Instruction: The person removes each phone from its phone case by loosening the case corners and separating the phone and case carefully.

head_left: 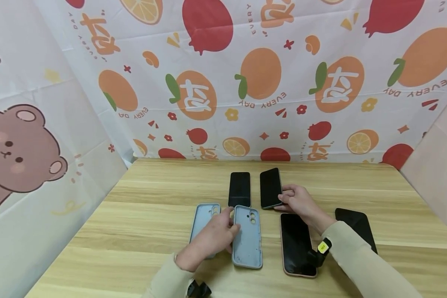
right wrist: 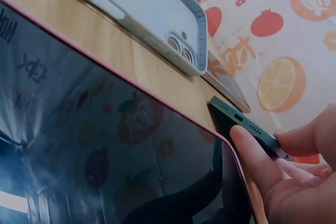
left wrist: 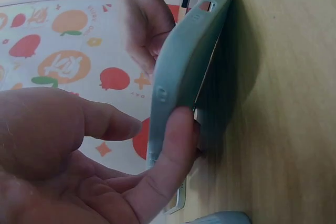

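Observation:
My left hand (head_left: pixel 213 234) holds the left edge of a light blue phone case (head_left: pixel 247 244), whose hollow inside faces up. In the left wrist view that case (left wrist: pixel 181 72) stands tilted, with one side off the table. A second light blue case (head_left: pixel 202 217) lies just left, partly hidden by the same hand. My right hand (head_left: pixel 299 203) grips the lower right corner of a dark-screened phone (head_left: pixel 270 188) at the back. The right wrist view shows its greenish bottom edge (right wrist: pixel 247 124) with the charging port, between thumb and fingers.
Another black-screened phone (head_left: pixel 240 188) lies behind the cases. A phone in a pink case (head_left: pixel 297 244) lies below my right forearm, and a dark phone (head_left: pixel 357 227) is partly covered by the sleeve. The wooden table (head_left: pixel 134 231) meets a fruit-printed curtain (head_left: pixel 223 91) at its back edge.

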`<state>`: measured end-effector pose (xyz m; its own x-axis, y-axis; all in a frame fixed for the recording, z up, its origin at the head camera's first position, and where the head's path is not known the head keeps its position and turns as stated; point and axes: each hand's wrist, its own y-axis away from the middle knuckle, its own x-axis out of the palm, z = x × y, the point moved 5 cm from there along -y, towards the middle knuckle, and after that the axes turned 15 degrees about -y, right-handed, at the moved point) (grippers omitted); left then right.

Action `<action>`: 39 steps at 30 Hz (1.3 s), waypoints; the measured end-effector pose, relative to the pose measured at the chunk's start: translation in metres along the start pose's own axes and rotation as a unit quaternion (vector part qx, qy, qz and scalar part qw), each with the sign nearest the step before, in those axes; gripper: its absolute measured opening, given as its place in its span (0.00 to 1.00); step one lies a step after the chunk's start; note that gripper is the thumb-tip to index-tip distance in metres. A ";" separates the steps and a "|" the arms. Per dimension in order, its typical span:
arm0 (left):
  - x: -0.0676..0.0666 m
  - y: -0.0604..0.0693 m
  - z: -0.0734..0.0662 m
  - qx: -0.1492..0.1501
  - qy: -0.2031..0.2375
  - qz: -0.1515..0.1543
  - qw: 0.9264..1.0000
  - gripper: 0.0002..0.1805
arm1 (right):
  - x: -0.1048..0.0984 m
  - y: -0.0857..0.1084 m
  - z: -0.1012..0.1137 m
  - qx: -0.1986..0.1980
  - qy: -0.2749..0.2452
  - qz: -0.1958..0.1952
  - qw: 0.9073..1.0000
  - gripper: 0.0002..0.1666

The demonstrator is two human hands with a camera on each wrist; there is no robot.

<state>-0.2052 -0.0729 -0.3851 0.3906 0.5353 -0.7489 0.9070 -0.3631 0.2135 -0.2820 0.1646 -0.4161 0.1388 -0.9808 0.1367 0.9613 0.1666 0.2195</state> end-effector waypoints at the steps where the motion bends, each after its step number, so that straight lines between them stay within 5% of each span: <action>1: 0.000 0.000 -0.001 -0.003 -0.003 0.001 1.000 0.36 | -0.001 -0.001 0.000 0.001 0.001 -0.001 1.000 0.30; 14: -0.005 0.006 -0.007 -0.038 -0.098 -0.004 0.994 0.34 | -0.006 0.003 0.005 0.008 0.105 0.002 0.994 0.28; 26: -0.008 0.009 -0.011 -0.043 -0.147 -0.014 0.988 0.37 | -0.010 0.022 0.018 -0.031 0.133 -0.001 0.991 0.23; 34: -0.010 0.002 -0.022 0.002 -0.124 -0.040 0.991 0.29 | -0.020 0.057 0.027 -0.074 0.186 -0.022 0.980 0.20; 39: 0.002 -0.004 -0.035 0.044 -0.043 0.002 0.998 0.28 | -0.022 0.075 0.022 -0.078 0.241 -0.028 0.967 0.19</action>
<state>-0.2024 -0.0437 -0.3654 0.3750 0.4677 -0.8004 0.8871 -0.4318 0.1633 -0.2178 0.2013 -0.3816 0.1445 -0.9274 -0.3449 0.9894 0.1316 0.0608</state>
